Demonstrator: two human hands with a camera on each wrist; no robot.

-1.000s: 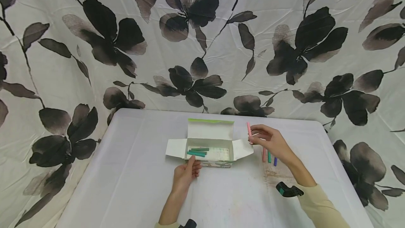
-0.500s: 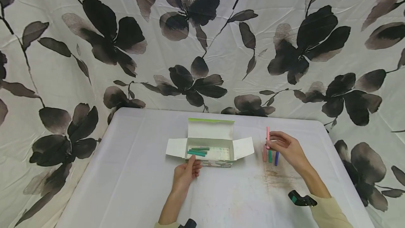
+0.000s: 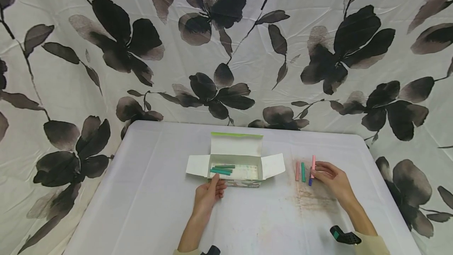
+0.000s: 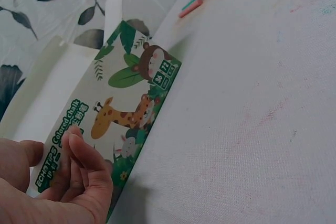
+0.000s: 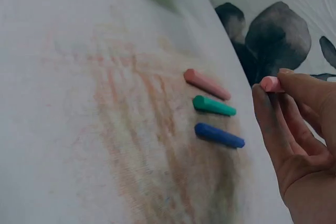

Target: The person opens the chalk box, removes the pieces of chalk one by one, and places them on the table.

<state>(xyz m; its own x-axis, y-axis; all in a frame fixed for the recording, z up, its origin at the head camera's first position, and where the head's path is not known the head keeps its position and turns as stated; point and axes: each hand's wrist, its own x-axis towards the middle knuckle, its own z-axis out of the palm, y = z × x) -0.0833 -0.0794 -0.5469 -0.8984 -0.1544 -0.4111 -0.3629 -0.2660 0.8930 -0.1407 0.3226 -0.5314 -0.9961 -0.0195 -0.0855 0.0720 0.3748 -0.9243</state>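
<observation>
My right hand [image 3: 335, 180] pinches a pink chalk stick [image 5: 271, 84] between thumb and fingertips, over the right part of the table. In the head view the stick stands upright and overlaps the blue chalk [image 5: 219, 135]. Beside that lie a green chalk [image 5: 214, 106] and a reddish-pink chalk [image 5: 207, 84], making a row of three. The colored chalk box [image 4: 118, 114] stands with its lid and side flaps spread. Several green chalks [image 3: 220, 172] lie inside on its left. My left hand [image 3: 207, 196] holds the box's front wall, thumb at the rim and curled fingers outside.
The white tablecloth [image 3: 141, 207] carries brownish and reddish chalk smears [image 5: 136, 93] around the row. A floral cloth [image 3: 265, 50] hangs behind the table. Each wrist wears a black device, such as the right wrist camera [image 3: 345, 236].
My right hand has carried the pink chalk from near the box's right flap to the right and toward me, over the blue chalk. The left hand has stayed at the box.
</observation>
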